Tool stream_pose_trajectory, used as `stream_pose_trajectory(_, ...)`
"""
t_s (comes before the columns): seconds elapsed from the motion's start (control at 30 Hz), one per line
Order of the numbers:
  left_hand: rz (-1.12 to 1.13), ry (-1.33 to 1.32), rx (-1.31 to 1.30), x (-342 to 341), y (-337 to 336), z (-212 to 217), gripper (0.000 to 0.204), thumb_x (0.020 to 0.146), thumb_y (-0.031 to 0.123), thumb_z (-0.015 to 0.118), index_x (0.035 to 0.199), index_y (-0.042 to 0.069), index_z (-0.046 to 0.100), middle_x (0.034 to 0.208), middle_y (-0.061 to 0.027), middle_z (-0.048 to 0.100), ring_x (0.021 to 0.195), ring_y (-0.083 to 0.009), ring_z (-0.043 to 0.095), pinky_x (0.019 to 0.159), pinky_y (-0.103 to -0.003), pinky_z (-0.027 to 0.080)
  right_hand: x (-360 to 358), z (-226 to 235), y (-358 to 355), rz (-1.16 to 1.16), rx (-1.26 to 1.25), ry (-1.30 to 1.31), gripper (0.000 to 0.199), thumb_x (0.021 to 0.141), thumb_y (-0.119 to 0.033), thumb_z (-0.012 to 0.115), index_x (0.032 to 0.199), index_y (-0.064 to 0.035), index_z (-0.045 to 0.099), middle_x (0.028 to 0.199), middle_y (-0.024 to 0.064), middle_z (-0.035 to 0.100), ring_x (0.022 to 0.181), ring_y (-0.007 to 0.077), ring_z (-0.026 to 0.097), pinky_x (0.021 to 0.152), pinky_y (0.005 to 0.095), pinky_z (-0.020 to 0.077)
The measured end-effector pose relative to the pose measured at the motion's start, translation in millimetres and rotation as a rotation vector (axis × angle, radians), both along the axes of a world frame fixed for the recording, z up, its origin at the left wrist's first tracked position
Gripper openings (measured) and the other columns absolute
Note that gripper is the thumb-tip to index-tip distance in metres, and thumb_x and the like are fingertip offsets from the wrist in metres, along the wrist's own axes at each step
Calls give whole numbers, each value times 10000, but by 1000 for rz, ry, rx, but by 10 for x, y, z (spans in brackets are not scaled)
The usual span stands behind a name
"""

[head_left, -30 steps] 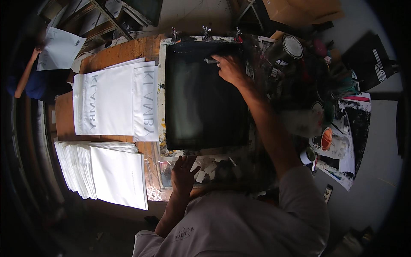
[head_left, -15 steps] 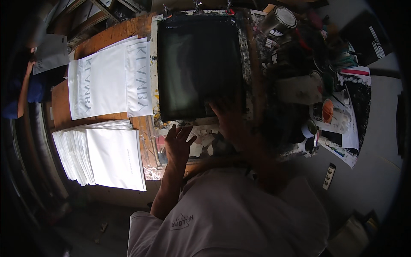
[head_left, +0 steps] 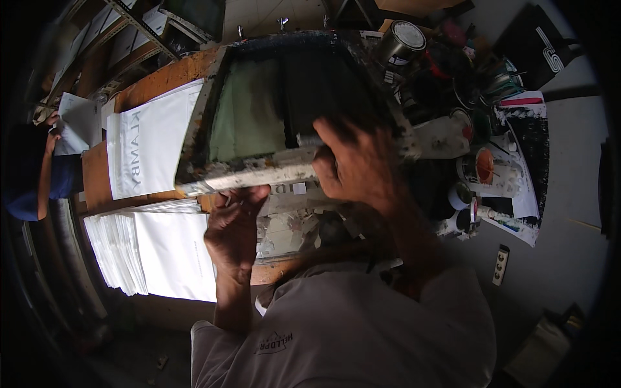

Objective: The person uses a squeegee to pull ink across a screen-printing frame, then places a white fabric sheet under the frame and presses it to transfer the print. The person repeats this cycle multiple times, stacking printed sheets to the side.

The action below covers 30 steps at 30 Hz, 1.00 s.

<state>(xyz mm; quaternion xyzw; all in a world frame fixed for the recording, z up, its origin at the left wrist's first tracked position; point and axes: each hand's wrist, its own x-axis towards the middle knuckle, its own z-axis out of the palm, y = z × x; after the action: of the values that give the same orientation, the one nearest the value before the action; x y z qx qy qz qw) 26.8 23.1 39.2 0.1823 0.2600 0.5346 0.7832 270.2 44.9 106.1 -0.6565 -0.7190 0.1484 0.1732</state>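
A screen printing frame (head_left: 259, 171) with dark, ink-streaked mesh stands tilted, its near edge raised off the board. My left hand (head_left: 231, 236) is bent at that near edge, left of its middle, with fingertips and thumb against its underside. Over the right part of the same edge, my right hand (head_left: 359, 165) is closed round a squeegee (head_left: 309, 140), mostly hidden beneath the fingers. Its thumb comes down at the frame's edge. Below the raised frame, part of a pale printed bag (head_left: 284, 202) lies on the stained board.
Left lie a white printed bag (head_left: 152, 145) and a thick stack of white bags (head_left: 171, 252). Paint cans (head_left: 406, 40), tubs and a cup of orange ink (head_left: 485, 165) crowd the right side. At far left another person's hand (head_left: 53, 137) holds a pale sheet (head_left: 79, 123).
The frame's near edge has risen from the board. My left hand has moved from in front of it to its underside. My right hand and the squeegee have shifted slightly.
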Motion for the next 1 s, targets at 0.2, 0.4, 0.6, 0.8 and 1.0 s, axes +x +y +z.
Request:
stream_pose_trajectory(0.2,401,1054,128,-679,1548,-1280,498,1009,333,545,1297,-72,577,1213,-218,657,1105,-321,641,1027,-387,433,164,758,895,26,149,-70,508,840,-299,575,1239,3,659,1100,253,692,1088,367,630,978,441,488)
stream_pose_trajectory(0.4,193,2125,125,-757,1818,-1917,286,908,288,677,1093,75,634,1120,-138,617,1120,-352,513,888,-558,391,210,1628,1426,81,-351,-31,306,901,-119,539,621,0,575,473,58,475,409,146,382,536,337,458)
stream_pose_trajectory(0.6,458,1673,458,-793,1187,-1168,103,995,87,582,1038,-6,568,808,-152,627,699,-201,594,680,-347,501,30,1499,1730,33,-10,-320,359,957,-174,480,636,-48,581,527,25,440,463,124,329,520,308,366)
stream_pose_trajectory(0.8,559,1831,414,-1223,1466,-1441,193,981,171,616,1003,-19,593,860,-202,662,744,-350,631,731,-413,511,418,1360,1896,-28,24,-191,355,952,-294,505,703,-56,590,647,34,499,565,158,415,606,339,369)
stream_pose_trajectory(1.0,592,2045,42,-3528,1684,-1796,327,920,291,702,1029,-9,628,917,-191,700,837,-348,685,768,-433,525,341,1393,1702,41,63,-65,377,922,-336,594,1094,-6,651,1119,156,613,1059,274,554,943,380,417)
